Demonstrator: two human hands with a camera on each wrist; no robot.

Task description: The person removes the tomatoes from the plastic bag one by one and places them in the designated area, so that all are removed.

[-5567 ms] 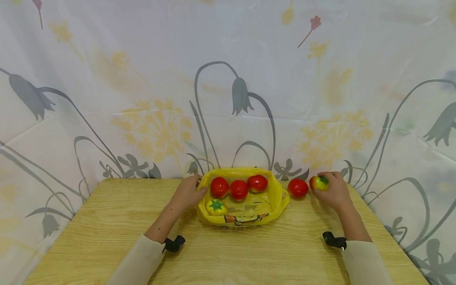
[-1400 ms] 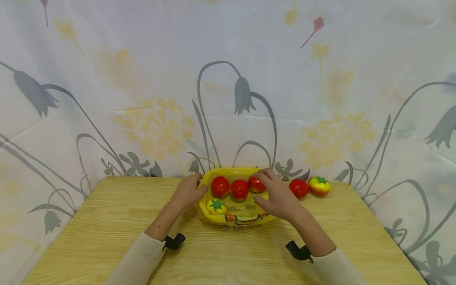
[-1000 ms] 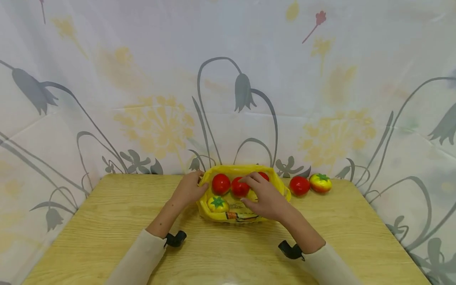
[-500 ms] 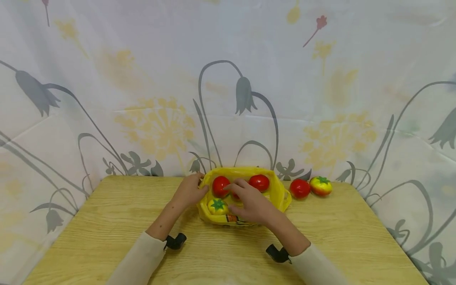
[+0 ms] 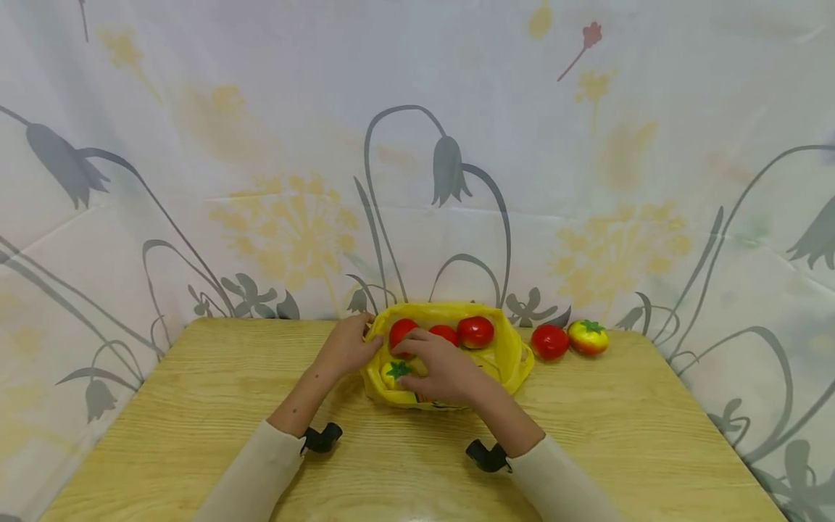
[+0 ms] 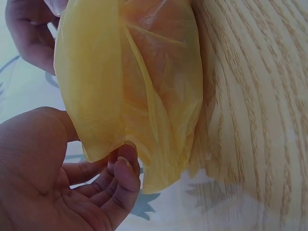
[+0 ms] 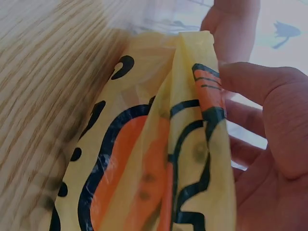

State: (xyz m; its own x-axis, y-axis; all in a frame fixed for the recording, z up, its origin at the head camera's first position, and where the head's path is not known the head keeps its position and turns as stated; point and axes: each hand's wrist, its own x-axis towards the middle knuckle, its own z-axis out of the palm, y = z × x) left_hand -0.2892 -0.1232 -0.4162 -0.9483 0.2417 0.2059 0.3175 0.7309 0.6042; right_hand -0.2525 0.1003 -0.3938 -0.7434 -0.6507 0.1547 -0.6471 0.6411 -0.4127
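Observation:
A yellow plastic bag (image 5: pixel 433 313) with orange and black print lies spread open on the table, red tomatoes inside it, among them one at the left (image 5: pixel 402 332) and one at the right (image 5: pixel 475 332). Beside them is a yellow tomato with a green leafy top (image 5: pixel 399 370). My left hand (image 5: pixel 343 346) pinches the bag's left edge; curled fingers show at the plastic (image 6: pixel 96 82) in the left wrist view. Over the bag's mouth reaches my right hand (image 5: pixel 440 370), fingers spread, fingertips at the left red tomato and thumb by the yellow one. It partly covers the middle tomato.
To the right of the bag a red tomato (image 5: pixel 550 342) and a red-yellow tomato with a green top (image 5: pixel 588 338) sit side by side on the wooden table (image 5: pixel 248 377). A flower-patterned cloth (image 5: pixel 417 181) hangs behind the table's back edge.
The right hand let go of the red-yellow tomato outside the bag, then moved left over the bag, past the right and middle tomatoes to the left ones. The left hand stayed at the bag's edge.

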